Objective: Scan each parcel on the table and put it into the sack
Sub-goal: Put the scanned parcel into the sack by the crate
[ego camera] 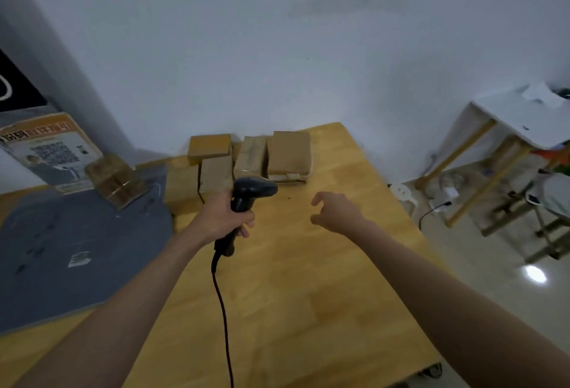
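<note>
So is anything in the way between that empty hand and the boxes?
Nothing visible. Only bare table lies between the right hand and the nearest box. The scanner in the left hand sits off to the side.

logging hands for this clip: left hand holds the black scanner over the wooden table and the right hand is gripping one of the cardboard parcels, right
Not quite. In the head view the right hand holds nothing: it hovers open above the wooden table, short of the cardboard parcels. The left hand does hold the black scanner.
</note>
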